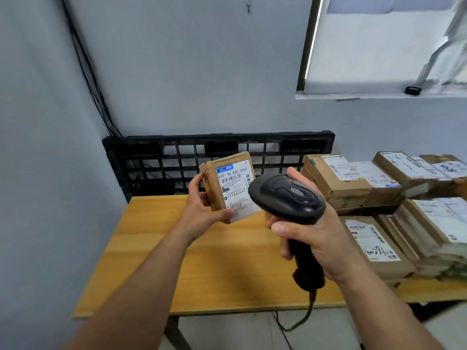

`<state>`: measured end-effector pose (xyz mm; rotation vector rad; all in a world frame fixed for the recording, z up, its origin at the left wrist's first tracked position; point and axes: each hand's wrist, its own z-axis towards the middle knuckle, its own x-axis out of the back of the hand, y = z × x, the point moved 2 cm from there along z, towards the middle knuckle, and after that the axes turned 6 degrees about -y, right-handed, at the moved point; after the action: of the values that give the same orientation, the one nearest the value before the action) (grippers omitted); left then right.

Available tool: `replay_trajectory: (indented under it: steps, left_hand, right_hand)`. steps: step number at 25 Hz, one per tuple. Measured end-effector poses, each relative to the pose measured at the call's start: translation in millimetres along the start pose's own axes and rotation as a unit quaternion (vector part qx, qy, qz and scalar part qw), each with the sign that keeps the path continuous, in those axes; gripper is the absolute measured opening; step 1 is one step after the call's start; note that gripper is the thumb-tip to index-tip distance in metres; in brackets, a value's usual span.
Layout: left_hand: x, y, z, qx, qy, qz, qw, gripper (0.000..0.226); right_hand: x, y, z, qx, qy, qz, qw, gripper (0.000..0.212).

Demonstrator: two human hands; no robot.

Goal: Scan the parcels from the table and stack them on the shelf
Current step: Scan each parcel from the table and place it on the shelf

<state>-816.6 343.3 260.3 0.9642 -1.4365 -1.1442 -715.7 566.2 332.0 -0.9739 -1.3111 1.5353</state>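
I have my left hand (199, 210) holding a small brown cardboard parcel (232, 188) above the yellow wooden table (156, 261), just left of the black plastic scanner (288, 198) in my right hand (318, 241). Stacked brown cardboard parcels (336, 180) sit on the table's right side, and a black plastic lattice pallet (177, 152) stands behind the table.

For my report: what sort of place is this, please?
Probably a small parcel sorting room: labelled cardboard parcels piled on a wooden table, a barcode scanner in the right hand, one small parcel held in the left hand.

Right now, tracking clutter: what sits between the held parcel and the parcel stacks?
Head view: the black scanner, gripped by the right hand, lies between the held parcel and the stacks.
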Motion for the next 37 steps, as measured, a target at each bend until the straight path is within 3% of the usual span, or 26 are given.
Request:
replay_trajectory:
  steps: [10,21,29,37]
  left_hand:
    - [27,-1,-45,-0.028,0.018,0.042,0.999,0.116]
    - [15,10,-138,-0.016,0.118,0.015,0.993,0.11]
    - [-16,35,-278,-0.003,0.228,0.015,0.974,0.098]
    - [-25,50,-448,0.027,0.358,0.034,0.933,0.095]
  right_hand:
    - [-45,-7,-31,-0.023,-0.006,-0.035,0.999,0.102]
    - [-48,-25,-81,-0.022,-0.078,-0.045,0.996,0.104]
    - [-54,-42,-160,0.034,-0.154,-0.042,0.986,0.098]
    - [-116,-46,-227,0.065,-0.27,0.003,0.961,0.104]
